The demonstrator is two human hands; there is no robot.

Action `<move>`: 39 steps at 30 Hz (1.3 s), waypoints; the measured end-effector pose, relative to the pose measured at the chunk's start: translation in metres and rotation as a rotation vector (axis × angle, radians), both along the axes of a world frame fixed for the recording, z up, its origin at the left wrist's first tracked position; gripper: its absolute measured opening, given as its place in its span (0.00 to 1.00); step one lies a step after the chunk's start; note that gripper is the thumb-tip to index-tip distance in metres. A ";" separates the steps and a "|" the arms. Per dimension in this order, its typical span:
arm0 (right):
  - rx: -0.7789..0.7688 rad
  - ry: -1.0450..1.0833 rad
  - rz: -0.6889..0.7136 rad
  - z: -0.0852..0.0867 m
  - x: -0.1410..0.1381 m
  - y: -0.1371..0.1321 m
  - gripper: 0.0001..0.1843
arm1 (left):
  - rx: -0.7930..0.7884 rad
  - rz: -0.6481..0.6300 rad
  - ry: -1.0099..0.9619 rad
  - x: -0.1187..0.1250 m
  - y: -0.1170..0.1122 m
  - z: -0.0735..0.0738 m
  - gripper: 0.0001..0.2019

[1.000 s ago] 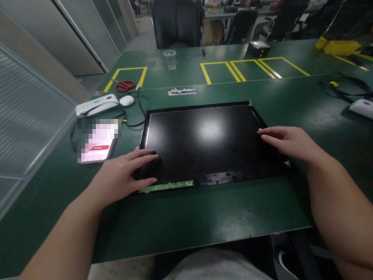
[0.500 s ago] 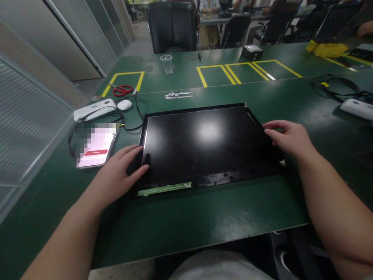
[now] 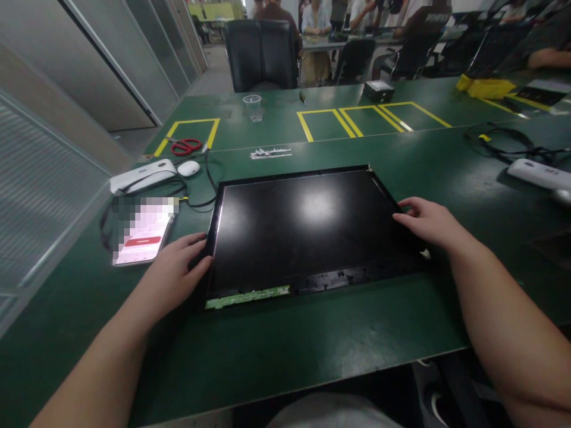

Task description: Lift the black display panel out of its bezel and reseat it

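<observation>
A black flat display panel lies face up on the green table, with a thin green circuit strip along its near edge. My left hand is at the panel's left edge, its fingers curled against that edge. My right hand rests on the right edge, fingers bent over the frame and the thumb lying along it.
A lit phone, a white power strip, a mouse, cables and red scissors lie at the left. Behind are a plastic cup, a black box and a chair. People sit at a far table.
Both hands slid outward off the panel's face to its side edges. The left hand drew back to the left edge; the right moved to the right edge. The camera tilted up slightly.
</observation>
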State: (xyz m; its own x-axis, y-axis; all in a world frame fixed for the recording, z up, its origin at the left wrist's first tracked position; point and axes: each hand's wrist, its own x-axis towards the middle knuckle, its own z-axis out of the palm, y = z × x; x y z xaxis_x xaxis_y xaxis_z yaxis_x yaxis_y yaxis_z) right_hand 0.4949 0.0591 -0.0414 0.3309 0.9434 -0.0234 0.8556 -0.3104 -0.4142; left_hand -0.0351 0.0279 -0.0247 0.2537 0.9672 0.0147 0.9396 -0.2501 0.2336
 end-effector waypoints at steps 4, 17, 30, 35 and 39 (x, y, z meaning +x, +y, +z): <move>0.036 -0.036 0.044 -0.004 0.001 0.001 0.21 | 0.016 0.067 -0.131 0.002 -0.001 0.003 0.26; 0.028 -0.019 0.015 0.004 -0.010 -0.002 0.20 | -0.396 0.836 -1.180 0.037 -0.007 0.032 0.24; 0.026 -0.020 0.015 -0.003 -0.006 0.000 0.19 | -0.407 0.748 -1.411 0.050 -0.013 0.027 0.48; 0.042 -0.008 0.003 -0.008 0.000 0.001 0.19 | -0.379 0.696 -1.437 0.041 -0.015 0.024 0.64; 0.051 -0.011 0.014 -0.009 0.001 0.001 0.20 | -0.431 0.627 -1.468 0.040 -0.018 0.026 0.41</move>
